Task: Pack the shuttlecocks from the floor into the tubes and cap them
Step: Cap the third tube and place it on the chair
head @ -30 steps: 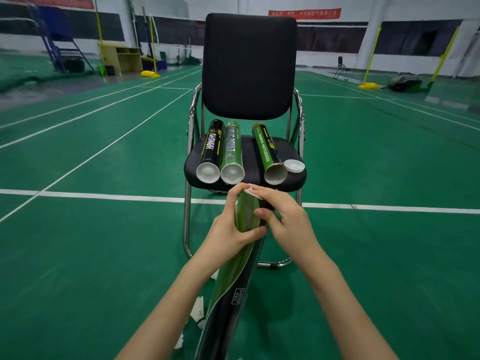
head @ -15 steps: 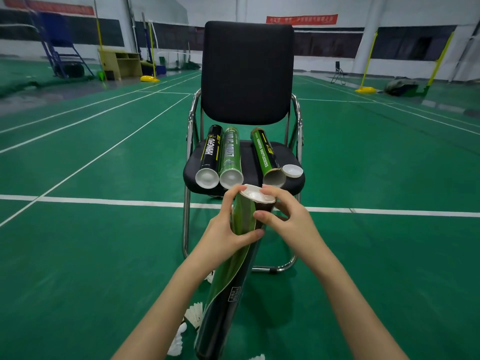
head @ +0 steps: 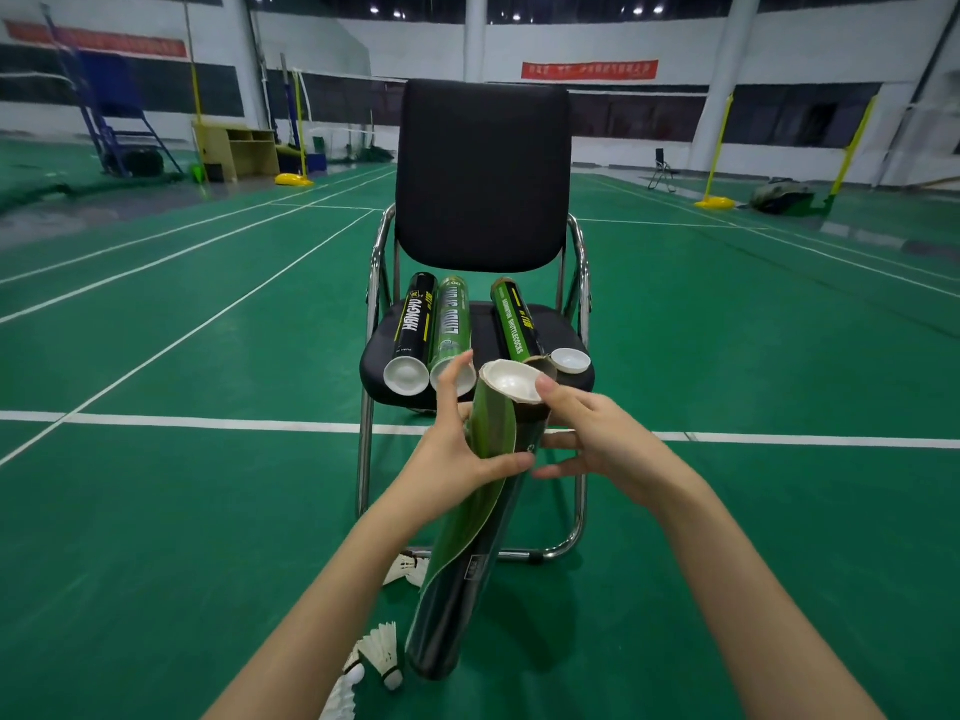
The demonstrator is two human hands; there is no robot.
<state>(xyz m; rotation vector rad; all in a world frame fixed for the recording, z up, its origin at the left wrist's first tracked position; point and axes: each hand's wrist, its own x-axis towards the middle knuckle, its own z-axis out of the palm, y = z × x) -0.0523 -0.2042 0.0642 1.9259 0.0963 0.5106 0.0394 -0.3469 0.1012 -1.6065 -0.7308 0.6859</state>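
Both hands hold one tube (head: 483,511): the left hand (head: 457,459) has its grip wrapped round the upper part, thumb across the front and index finger lifted, while the right hand (head: 602,439) pinches the rim with thumb on the white cap (head: 511,383) and the other fingers loosely spread behind the tube. The tube stands tilted, its foot near the floor (head: 156,511) in front of the chair (head: 480,200).

Compared with a second ago, the cap's hollow face is now fully in view and sits a little tilted in the mouth, where before the right fingers covered it. The head has also lifted, so more of the hall shows. I judge the cap is being seated but is not yet pressed flush; this tube is close to done.

Counted from big to small: one chair; four tubes in all, one in hand and three lying on the seat. Of those three, the black tube (head: 414,324) and the green tube (head: 453,324) beside it are capped, and the right tube (head: 514,322) lies open with a loose cap (head: 570,361) just beside its mouth. About four shuttlecocks (head: 382,654) remain on the floor by the tube's foot, some partly hidden, so packing is not finished.
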